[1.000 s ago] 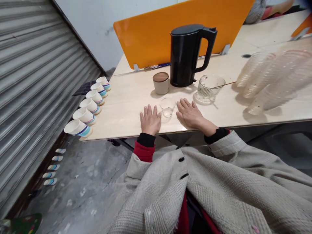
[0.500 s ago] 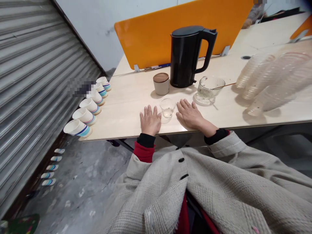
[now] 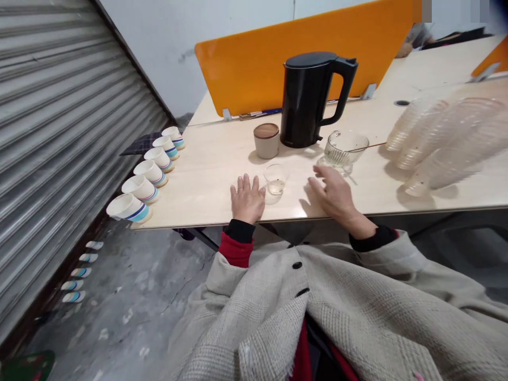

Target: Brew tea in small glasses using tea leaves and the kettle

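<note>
The clear cup [image 3: 277, 182] (upright) stands beside the left hand's [image 3: 248, 202] fingers [image 3: 255, 184].

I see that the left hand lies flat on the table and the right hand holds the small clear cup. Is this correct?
Not quite: the head view shows the right hand apart from the small clear cup, which stands on the table between both hands. The left hand does lie flat there.

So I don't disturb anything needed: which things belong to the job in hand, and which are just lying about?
Likely the job's:
clear cup beside left hand
glass cup near right hand

Seemingly lying about:
black kettle
lidded jar
paper cups
stacked plastic cups
</note>
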A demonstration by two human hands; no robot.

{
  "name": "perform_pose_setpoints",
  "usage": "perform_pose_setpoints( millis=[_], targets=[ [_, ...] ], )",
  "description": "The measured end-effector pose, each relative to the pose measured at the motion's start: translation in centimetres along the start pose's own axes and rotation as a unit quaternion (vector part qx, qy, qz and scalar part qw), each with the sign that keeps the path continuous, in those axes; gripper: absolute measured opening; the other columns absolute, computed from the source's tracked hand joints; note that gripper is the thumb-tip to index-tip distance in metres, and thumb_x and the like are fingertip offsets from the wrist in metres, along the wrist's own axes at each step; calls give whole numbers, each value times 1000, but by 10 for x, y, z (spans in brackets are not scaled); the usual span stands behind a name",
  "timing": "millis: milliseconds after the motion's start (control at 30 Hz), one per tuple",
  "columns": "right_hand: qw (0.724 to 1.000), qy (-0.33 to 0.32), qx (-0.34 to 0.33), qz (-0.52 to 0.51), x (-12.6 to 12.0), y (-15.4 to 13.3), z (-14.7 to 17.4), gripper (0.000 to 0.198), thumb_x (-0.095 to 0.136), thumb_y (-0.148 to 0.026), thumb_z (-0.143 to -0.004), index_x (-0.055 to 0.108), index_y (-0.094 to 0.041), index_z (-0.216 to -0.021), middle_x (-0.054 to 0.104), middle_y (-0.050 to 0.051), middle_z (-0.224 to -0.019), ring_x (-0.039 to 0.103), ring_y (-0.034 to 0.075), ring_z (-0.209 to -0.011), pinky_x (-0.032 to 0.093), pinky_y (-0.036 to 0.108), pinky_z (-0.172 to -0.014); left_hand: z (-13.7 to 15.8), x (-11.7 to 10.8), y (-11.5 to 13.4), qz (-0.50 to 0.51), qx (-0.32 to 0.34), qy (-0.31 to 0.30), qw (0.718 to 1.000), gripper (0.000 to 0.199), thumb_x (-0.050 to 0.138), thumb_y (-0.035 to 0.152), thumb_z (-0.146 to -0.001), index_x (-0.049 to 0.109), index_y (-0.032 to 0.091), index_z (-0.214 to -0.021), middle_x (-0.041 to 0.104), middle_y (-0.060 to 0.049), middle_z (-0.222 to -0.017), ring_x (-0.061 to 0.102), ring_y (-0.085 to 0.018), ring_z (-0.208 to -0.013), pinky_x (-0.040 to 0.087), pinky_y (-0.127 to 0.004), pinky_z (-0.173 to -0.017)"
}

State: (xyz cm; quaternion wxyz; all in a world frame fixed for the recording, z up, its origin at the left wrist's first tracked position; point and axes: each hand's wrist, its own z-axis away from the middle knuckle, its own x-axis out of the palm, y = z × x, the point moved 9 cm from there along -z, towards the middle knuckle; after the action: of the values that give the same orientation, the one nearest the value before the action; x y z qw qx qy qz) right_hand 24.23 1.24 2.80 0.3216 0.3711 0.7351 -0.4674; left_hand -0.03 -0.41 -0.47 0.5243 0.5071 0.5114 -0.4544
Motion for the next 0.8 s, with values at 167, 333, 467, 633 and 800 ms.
perform_pose_setpoints(
  millis=[167,333,467,633,800],
  targets=[
    [937,148,193,-251,-36,75,21,55,50,-54,-102,41,-16,-142,71,14,-110,75,22,-78,63,33,-58,-2,-1,0,11,1,6,1000,64,23,47,-111,35,21,-169,25,-14,-179,21,-36,-167,21,-65,-132],
    [844,232,238,-421,-45,105,9,57,71,-40,-92,38,-22,-135,67,-3,-85,66,15,-59,53,27,-47,-3,-1,0,18,1,8,1000,64,23,46,-111,34,21,-169,25,-16,-178,22,-38,-166,22,-71,-130],
    [823,269,246,-437,-57,114,-24,28,66,-28,-96,51,-22,-119,59,-7,-72,55,11,-50,42,25,-43,-3,-2,1,30,2,13,999,63,25,45,-111,36,20,-168,26,-17,-178,23,-39,-166,23,-69,-131],
    [841,283,219,-406,-74,112,-49,19,54,-20,-101,57,-24,-82,54,-5,-64,50,10,-49,37,28,-45,-2,-4,3,51,8,26,998,62,31,44,-110,42,18,-165,29,-18,-177,25,-41,-165,23,-69,-130],
    [823,373,73,-422,-118,79,-26,14,61,-32,-99,62,-22,-90,57,-3,-67,53,12,-48,42,30,-45,-2,-2,-5,128,28,23,991,64,43,46,-107,41,19,-166,25,-17,-178,20,-42,-166,16,-71,-131]
  ],
)
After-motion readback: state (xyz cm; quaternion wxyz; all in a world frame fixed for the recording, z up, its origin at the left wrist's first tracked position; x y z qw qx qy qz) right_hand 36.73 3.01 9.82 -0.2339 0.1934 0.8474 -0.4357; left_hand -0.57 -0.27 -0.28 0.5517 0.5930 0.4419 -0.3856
